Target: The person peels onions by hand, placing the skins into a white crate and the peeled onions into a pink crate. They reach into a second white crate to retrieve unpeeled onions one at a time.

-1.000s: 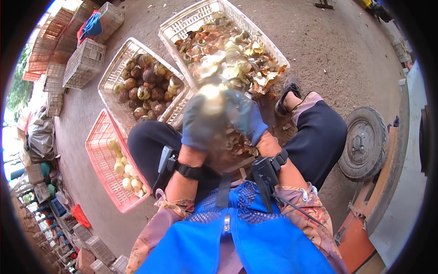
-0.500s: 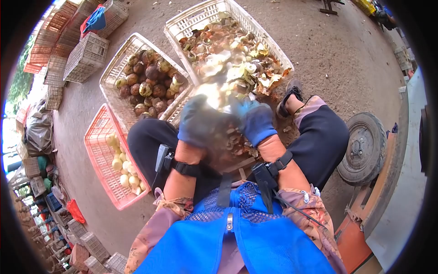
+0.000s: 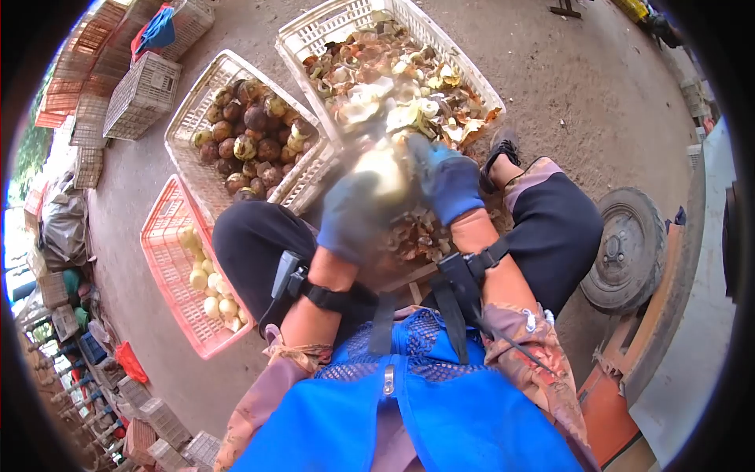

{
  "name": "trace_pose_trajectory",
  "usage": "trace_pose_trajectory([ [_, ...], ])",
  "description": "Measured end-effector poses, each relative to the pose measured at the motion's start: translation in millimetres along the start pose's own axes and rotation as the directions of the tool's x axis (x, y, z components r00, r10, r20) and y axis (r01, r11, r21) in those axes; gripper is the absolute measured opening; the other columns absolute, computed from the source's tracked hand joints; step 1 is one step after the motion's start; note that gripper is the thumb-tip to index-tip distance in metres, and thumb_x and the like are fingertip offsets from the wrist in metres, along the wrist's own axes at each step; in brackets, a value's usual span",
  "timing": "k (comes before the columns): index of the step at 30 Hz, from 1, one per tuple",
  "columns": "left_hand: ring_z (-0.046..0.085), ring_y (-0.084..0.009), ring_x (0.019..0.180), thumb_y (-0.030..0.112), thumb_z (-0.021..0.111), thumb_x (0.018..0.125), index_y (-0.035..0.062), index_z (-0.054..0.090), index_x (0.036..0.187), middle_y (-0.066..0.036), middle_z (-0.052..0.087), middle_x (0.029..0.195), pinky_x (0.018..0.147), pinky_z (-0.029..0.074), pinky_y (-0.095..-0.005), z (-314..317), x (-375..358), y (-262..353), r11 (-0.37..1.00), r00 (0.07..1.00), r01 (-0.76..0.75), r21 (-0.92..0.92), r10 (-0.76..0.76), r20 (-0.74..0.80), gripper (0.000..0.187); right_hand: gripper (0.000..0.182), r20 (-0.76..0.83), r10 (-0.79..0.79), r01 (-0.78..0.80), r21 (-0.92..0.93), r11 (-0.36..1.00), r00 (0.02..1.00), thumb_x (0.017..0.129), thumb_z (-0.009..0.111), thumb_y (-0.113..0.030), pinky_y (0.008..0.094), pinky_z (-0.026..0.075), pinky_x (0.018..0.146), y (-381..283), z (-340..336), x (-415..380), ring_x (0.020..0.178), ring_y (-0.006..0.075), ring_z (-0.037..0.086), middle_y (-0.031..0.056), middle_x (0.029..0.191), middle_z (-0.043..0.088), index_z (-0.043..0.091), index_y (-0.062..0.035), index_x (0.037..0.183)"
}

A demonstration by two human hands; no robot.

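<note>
My left hand (image 3: 351, 210), in a dark blue-grey glove, is closed around a pale, peeled round piece of produce (image 3: 380, 171), blurred by motion and glare. Close beside it on the right, my right hand (image 3: 450, 179), in a blue glove, has its fingers curled at the piece. Whatever that hand grips is smeared and hidden. Just beyond both hands stands a white crate (image 3: 477, 75) heaped with pale and brown peelings (image 3: 393, 82). More peelings (image 3: 417, 234) lie below my hands, between my legs.
A white crate (image 3: 185, 110) of round, brown-skinned produce (image 3: 255, 118) stands ahead to the left. Nearer, a pink crate (image 3: 163, 244) holds pale peeled pieces (image 3: 211, 283). A wheel (image 3: 625, 250) is beside my right knee. Stacked crates (image 3: 141, 96) stand at the far left.
Both hands have shifted slightly to the right, and the left has come a little nearer to me. The pale piece now shows more clearly between them. The crates' contents look unchanged.
</note>
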State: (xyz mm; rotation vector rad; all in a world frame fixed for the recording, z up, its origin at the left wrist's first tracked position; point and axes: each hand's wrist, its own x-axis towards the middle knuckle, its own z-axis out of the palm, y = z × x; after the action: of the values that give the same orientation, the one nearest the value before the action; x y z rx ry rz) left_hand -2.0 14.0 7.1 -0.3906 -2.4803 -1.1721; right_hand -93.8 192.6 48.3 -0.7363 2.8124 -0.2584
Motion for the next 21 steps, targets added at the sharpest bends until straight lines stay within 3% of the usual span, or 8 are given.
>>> trace_pose_trajectory([
  [2,0.064,-0.0242,0.088,0.014,0.067,0.088,0.0066,0.065,0.105,-0.007,0.066,0.1,0.074,0.056,-0.044,-8,8,2,0.702,0.896,0.376,-0.606,-0.443,0.042,0.019,0.039,-0.417,0.112,0.059,0.376,0.925,0.902,0.086,0.06,-0.018,0.0432,0.054,0.07,2,10,-4,0.086,0.0338,0.068,0.0153,0.094,0.068,0.06,-0.0191,0.126],
  [3,0.064,-0.0242,0.09,0.014,0.067,0.088,0.0079,0.065,0.106,-0.007,0.065,0.101,0.077,0.056,-0.044,-17,19,15,-0.154,0.62,0.347,-0.925,-0.702,0.35,0.019,0.034,-0.457,0.07,0.147,0.424,0.894,0.887,0.088,0.06,-0.021,0.0443,0.053,0.065,3,10,-8,0.08,0.0345,0.067,0.0155,0.088,0.068,0.063,-0.0177,0.122],
  [7,0.065,-0.0225,0.088,0.013,0.067,0.087,0.0061,0.065,0.105,-0.008,0.066,0.099,0.077,0.057,-0.0406,-24,27,27,-0.042,0.666,0.376,-0.926,-0.682,0.302,0.02,0.047,-0.111,-0.107,0.126,0.174,0.977,0.988,0.08,0.064,-0.016,0.0443,0.052,0.063,-13,8,-19,0.078,0.0326,0.067,0.0143,0.091,0.068,0.057,-0.0188,0.127],
  [9,0.065,-0.0157,0.086,0.008,0.06,0.092,0.0014,0.062,0.105,-0.007,0.066,0.098,0.073,0.054,-0.0279,-25,31,32,-0.257,0.642,0.29,-0.922,-0.662,0.387,0.014,0.049,-0.089,-0.109,0.119,0.116,0.986,0.99,0.079,0.063,-0.015,0.0438,0.052,0.064,-16,12,-19,0.081,0.0313,0.067,0.0133,0.094,0.067,0.056,-0.0198,0.127],
  [10,0.065,-0.0157,0.086,0.008,0.06,0.092,0.0014,0.062,0.105,-0.007,0.066,0.098,0.073,0.054,-0.0279,-26,34,41,-0.257,0.643,0.29,-0.922,-0.661,0.387,0.014,0.05,-0.068,-0.109,0.113,0.06,0.992,0.992,0.079,0.062,-0.014,0.0433,0.052,0.065,-17,13,-19,0.084,0.0299,0.067,0.0122,0.097,0.067,0.055,-0.0209,0.128],
  [12,0.065,-0.0167,0.08,0.002,0.064,0.087,0.0014,0.065,0.1,-0.007,0.067,0.095,0.069,0.054,-0.0295,-25,36,59,0.473,0.851,0.36,-0.804,-0.52,0.075,0.013,0.048,-0.121,-0.13,0.133,0.019,0.991,0.984,0.08,0.061,-0.014,0.0433,0.053,0.066,-15,11,-17,0.087,0.029,0.067,0.0114,0.099,0.067,0.055,-0.0205,0.127],
  [15,0.065,-0.0164,0.077,0.0,0.065,0.083,0.0022,0.067,0.099,-0.007,0.068,0.092,0.066,0.054,-0.0291,-10,25,36,0.849,0.899,0.317,-0.423,-0.411,-0.152,0.015,0.038,-0.152,-0.138,0.133,-0.044,0.99,0.979,0.081,0.063,-0.018,0.0433,0.054,0.064,-12,15,-6,0.087,0.0277,0.069,0.0098,0.098,0.067,0.055,-0.0169,0.118],
  [21,0.065,-0.0194,0.066,0.011,0.066,0.086,0.0039,0.065,0.097,-0.008,0.066,0.085,0.052,0.053,-0.0312,2,20,31,0.794,0.805,0.499,-0.346,-0.573,-0.155,0.013,0.04,0.048,0.106,-0.103,-0.052,0.993,0.993,0.086,0.058,-0.014,0.0431,0.055,0.072,-37,8,1,0.087,0.0297,0.07,0.0104,0.1,0.067,0.054,-0.0172,0.125],
])
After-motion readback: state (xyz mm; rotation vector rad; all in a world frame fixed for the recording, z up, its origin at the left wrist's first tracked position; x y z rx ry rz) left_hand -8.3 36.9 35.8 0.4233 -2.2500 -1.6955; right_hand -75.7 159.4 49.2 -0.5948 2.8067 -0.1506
